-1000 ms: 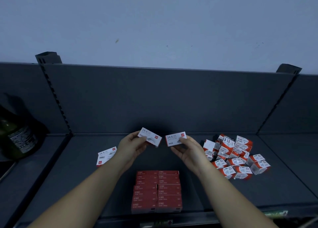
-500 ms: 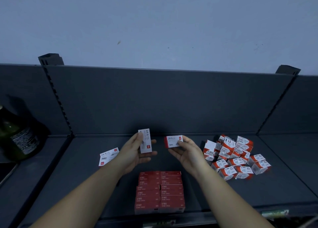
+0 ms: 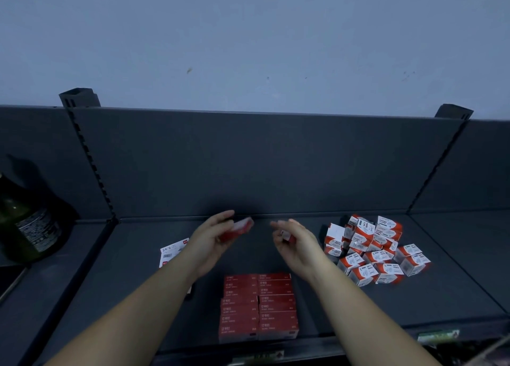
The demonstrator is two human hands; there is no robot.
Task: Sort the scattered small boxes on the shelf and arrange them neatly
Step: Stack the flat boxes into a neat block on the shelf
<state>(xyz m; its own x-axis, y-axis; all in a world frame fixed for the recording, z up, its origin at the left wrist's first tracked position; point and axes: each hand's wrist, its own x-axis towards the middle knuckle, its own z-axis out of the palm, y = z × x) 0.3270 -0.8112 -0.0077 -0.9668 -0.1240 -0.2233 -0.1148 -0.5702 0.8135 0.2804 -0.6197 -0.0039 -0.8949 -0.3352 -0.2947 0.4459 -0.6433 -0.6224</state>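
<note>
My left hand (image 3: pixel 212 240) holds a small red and white box (image 3: pixel 239 228) above the middle of the dark shelf (image 3: pixel 309 307), tilted with its red side showing. My right hand (image 3: pixel 296 241) grips a second small box (image 3: pixel 285 235), mostly hidden by the fingers. Below my hands, several red boxes (image 3: pixel 259 306) lie in two neat columns near the shelf's front edge. A loose heap of red and white boxes (image 3: pixel 375 248) sits at the right. Two white boxes (image 3: pixel 172 251) lie at the left, partly behind my left forearm.
A dark bottle (image 3: pixel 26 225) stands on the neighbouring shelf section at the far left. A dark back panel (image 3: pixel 262 161) closes the shelf behind. Slotted uprights (image 3: pixel 91 161) divide the sections. A price-label strip (image 3: pixel 437 335) runs along the front edge.
Both hands have turned their boxes over, so the white printed faces no longer show. The boxes are blurred from the motion. The arranged stack and the heap have not moved.
</note>
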